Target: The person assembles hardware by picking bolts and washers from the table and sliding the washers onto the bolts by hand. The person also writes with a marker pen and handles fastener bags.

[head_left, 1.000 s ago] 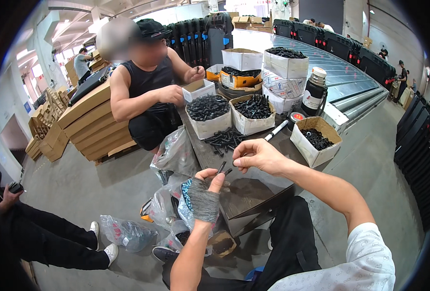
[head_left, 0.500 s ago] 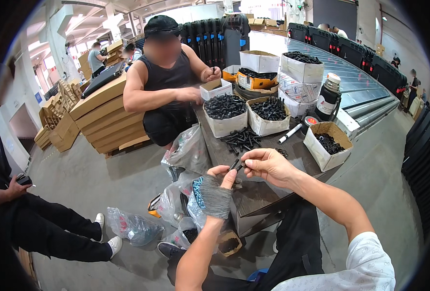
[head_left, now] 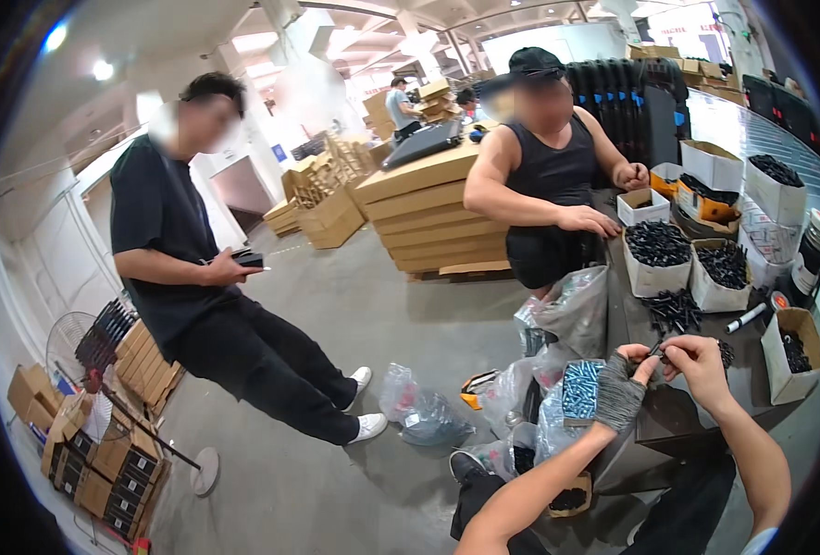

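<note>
My left hand [head_left: 625,393], in a grey fingerless glove, is closed on a small black bolt [head_left: 656,351] above the near part of the dark table. The bare right hand [head_left: 699,372] meets it there, thumb and forefinger pinched at the bolt's end; whatever they grip is too small to make out. Just past both hands lies a loose pile of black bolts [head_left: 674,312]. Small dark rings [head_left: 726,353] lie beside my right fingers. Next to my left hand is a box of bluish screws [head_left: 580,393].
White boxes of black bolts [head_left: 658,279] stand on the table [head_left: 646,425]; a box of dark small parts [head_left: 792,375], a marker [head_left: 746,318] and a flask [head_left: 808,259] are to the right. Plastic bags [head_left: 428,416] lie on the floor. Two people [head_left: 558,153] are close by, one standing.
The view has swung left, so my hands and the table now appear further right. The standing person shows more fully. Both hands still meet at the bolt.
</note>
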{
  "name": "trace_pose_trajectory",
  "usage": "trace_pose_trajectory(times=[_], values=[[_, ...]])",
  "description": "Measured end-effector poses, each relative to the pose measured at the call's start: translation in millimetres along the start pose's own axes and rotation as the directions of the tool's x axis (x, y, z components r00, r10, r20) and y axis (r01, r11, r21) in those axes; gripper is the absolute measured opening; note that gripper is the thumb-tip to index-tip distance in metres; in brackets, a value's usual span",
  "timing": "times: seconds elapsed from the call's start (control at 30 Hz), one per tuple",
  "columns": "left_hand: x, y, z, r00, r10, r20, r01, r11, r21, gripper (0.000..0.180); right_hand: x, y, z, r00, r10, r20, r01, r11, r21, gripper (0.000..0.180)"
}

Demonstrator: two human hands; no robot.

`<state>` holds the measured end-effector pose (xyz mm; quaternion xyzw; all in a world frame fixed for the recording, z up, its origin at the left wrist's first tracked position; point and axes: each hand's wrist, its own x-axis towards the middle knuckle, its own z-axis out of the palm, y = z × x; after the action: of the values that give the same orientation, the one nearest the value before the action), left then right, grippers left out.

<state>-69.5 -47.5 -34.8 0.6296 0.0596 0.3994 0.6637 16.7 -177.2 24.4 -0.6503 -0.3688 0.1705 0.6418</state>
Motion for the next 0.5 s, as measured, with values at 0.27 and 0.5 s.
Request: trace_pose_trajectory(times=[0.27, 0.5], values=[[5.7, 3.4, 4.6, 0.997, -0.076, -0.027, 0.075, 0.997, -0.022, 0.024, 2.2, -22.2, 13.1, 0.985, -0.137, -0.103, 0.120, 0.980, -0.160, 0.005], [3.7, -1.6, -5.5, 0.997, -0.059, -0.056, 0.049, 0.984, -0.168, 0.022, 15.5, -15.8, 18.1, 0.996, -0.088, -0.026, 0.087, 0.995, -0.040, 0.012]])
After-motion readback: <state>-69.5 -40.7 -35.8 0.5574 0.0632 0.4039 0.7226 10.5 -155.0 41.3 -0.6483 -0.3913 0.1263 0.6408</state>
